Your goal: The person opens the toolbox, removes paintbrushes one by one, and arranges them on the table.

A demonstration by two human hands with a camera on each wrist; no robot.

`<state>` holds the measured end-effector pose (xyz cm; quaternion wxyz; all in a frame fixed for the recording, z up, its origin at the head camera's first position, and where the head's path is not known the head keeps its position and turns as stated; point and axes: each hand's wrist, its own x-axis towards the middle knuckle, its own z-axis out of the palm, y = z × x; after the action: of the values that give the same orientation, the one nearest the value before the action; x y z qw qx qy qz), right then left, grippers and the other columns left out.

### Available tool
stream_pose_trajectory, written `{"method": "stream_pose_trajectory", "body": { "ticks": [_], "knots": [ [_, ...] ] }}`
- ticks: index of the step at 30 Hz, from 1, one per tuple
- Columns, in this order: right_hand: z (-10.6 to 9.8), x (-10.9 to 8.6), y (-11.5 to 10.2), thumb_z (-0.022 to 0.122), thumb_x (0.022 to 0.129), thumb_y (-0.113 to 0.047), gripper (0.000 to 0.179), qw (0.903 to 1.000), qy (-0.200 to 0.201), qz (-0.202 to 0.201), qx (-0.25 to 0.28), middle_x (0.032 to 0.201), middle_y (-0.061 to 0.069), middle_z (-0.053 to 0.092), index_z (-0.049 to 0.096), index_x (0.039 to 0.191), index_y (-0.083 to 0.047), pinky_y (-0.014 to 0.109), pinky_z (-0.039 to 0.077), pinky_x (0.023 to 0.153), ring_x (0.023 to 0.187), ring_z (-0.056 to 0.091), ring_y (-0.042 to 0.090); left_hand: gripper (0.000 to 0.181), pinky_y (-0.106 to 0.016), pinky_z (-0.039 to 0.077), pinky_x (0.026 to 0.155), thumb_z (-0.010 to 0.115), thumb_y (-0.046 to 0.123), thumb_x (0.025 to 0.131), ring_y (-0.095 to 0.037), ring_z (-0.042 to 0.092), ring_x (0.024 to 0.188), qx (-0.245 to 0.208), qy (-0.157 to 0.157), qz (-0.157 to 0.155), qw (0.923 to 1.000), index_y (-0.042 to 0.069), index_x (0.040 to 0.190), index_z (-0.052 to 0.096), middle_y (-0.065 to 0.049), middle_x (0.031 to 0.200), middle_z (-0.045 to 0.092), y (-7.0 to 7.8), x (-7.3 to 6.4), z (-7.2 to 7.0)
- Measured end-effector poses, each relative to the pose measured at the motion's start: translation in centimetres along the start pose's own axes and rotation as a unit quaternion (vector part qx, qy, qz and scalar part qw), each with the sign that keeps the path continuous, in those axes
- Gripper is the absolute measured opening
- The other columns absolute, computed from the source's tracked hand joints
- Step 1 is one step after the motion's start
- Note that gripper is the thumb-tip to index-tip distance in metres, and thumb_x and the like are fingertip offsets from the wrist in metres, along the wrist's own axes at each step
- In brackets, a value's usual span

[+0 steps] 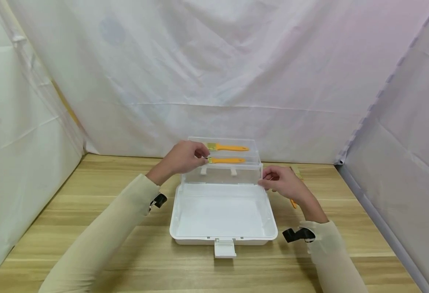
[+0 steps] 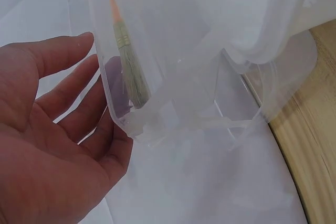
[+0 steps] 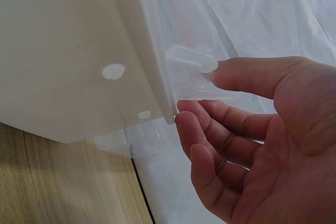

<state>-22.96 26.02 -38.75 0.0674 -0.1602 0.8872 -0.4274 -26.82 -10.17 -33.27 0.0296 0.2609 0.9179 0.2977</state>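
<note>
A white storage box [image 1: 222, 215] stands open on the table, its clear upper tray [image 1: 222, 167] raised at the back. Two paintbrushes with orange handles lie above the box's back, a larger brush [image 1: 233, 148] behind a smaller brush [image 1: 228, 160]. My left hand [image 1: 185, 157] holds the tray's left end; in the left wrist view its curved fingers and thumb meet the clear wall, beside brush bristles [image 2: 134, 72]. At the other end, my right hand [image 1: 284, 183] pinches the tray's side; in the right wrist view the thumb touches a small clear peg [image 3: 191, 59].
Another paintbrush [image 1: 293, 203] lies on the wooden table [image 1: 126, 252] right of the box, partly behind my right hand. The box's white latch [image 1: 224, 249] hangs toward me. White cloth [image 1: 214, 81] encloses the back and sides.
</note>
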Motion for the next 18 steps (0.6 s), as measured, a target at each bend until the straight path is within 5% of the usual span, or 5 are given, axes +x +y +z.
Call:
{"method": "stream_pose_trajectory", "body": {
  "ticks": [18],
  "knots": [
    [-0.08, 0.10, -0.10, 0.077, 0.105, -0.017, 0.020, 1.0000, -0.004, 0.001, 0.004, 0.096, 0.010, 0.072, 0.069, 0.113, 0.000, 0.033, 0.056, 0.070, 0.090, 0.071, 0.046, 0.026, -0.047, 0.056, 0.106, 0.066, 0.013, 0.109, -0.027, 0.074, 0.118, 0.041, -0.021, 0.005, 0.9989, 0.005, 0.130, 0.079, -0.007, 0.124, 0.080, 0.08, 0.83, -0.09]
  ]
}}
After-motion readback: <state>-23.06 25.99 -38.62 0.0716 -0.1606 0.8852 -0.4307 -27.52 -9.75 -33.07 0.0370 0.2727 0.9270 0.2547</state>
